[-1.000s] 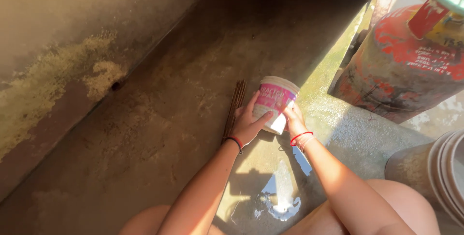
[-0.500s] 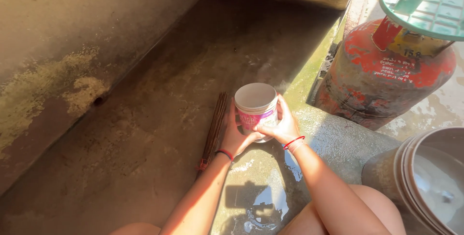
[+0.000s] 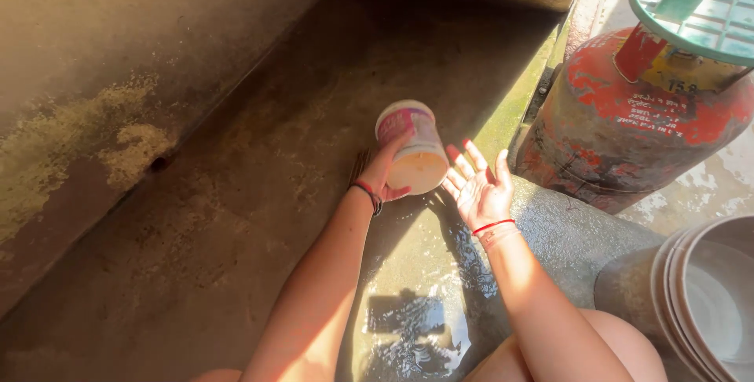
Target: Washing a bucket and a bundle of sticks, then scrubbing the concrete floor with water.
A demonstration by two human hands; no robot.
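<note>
My left hand [image 3: 387,171] grips a small white plastic tub [image 3: 412,146] with a pink label, tipped on its side so its pale underside faces me. My right hand [image 3: 476,187] is open just to the tub's right, palm up and fingers spread, not touching it. A red thread bracelet circles the right wrist and a dark band the left. A bundle of thin brown sticks [image 3: 360,167] lies on the floor, mostly hidden behind my left hand. The concrete floor [image 3: 424,272] below my hands is wet and shiny.
A rusty red gas cylinder [image 3: 636,115] stands at the right with a green plastic stool [image 3: 703,1] above it. Stacked round basins [image 3: 699,296] sit at the lower right. A stained concrete wall [image 3: 102,76] runs along the left.
The tub went from upright in both hands to tipped over in my left hand alone. My right hand let go and opened palm up. More water shines on the floor.
</note>
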